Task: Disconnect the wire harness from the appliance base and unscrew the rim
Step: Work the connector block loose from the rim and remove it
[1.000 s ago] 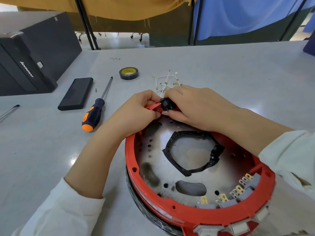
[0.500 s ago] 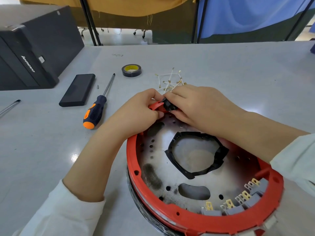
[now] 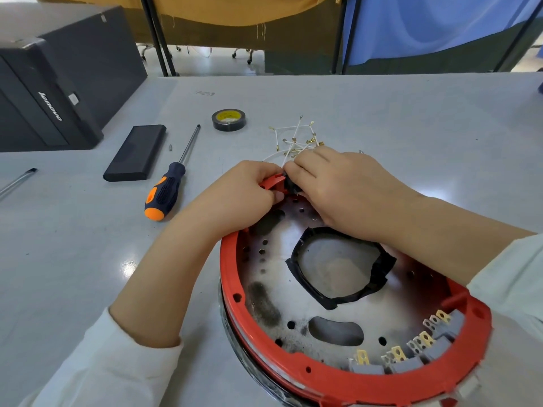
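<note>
The round appliance base [image 3: 308, 304] lies upside down on the grey table, a red plastic rim [image 3: 232, 277] around its metal plate. At the rim's far edge my left hand [image 3: 244, 189] pinches the red rim, thumb inside it. My right hand [image 3: 343, 186] grips a small black part [image 3: 291, 185] set in the rim right beside my left fingers. A white wire harness [image 3: 296, 136] with brass terminals lies loose on the table just beyond both hands. Grey terminal blocks [image 3: 411, 353] with brass tabs sit inside the rim's near right side.
An orange and black screwdriver [image 3: 167, 186] lies left of the base, next to a flat black block [image 3: 136, 152]. A roll of black tape [image 3: 228, 119] sits further back. A black computer case [image 3: 58, 80] stands at the far left, and a metal rod tip [image 3: 17, 180] pokes in from the left edge.
Both hands stay at the rim's far edge. My right fingers have worked round the black part, and it shows less than before. The view has shifted slightly.
</note>
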Tool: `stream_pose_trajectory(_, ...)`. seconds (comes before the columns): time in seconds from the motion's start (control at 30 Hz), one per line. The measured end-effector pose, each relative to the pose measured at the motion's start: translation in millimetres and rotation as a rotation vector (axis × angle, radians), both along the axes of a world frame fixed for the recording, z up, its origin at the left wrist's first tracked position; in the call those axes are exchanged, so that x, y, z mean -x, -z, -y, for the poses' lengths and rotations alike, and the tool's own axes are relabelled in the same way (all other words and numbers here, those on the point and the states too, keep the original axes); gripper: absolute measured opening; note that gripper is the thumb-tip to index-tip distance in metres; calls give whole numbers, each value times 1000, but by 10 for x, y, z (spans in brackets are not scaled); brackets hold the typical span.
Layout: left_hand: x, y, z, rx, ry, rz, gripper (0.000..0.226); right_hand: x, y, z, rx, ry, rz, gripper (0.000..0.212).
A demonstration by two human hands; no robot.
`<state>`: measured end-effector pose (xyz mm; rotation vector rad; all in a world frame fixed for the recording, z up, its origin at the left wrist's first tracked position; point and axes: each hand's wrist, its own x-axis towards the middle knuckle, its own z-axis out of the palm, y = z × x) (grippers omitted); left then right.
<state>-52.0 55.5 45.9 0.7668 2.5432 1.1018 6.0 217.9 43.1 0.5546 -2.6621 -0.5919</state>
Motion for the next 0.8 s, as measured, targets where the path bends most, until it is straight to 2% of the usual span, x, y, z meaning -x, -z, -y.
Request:
stream_pose_trajectory(0.3, 24, 14, -13, 28, 4, -6, 15, -10, -45, -13, 84, -35, -16, 40)
stream_pose_trajectory(0.43, 15, 3, -15, 35, 4, 2, 14, 1, -26, -20, -79, -25, -63, 26)
stream_pose_trajectory(0.53, 18, -3, -14, 41, 4, -6, 14, 16, -6, -26, -116, -24, -108, 24)
stream_pose_trajectory(0.63, 29, 1, -8, 37, -1, -6, 14, 14, 0, -10, -66, -31, -79, 28)
stream_pose_trajectory(0.8, 41, 14, -8, 36, -13, 11, 12, 10, -41, -40, 130, -83, 21, 39)
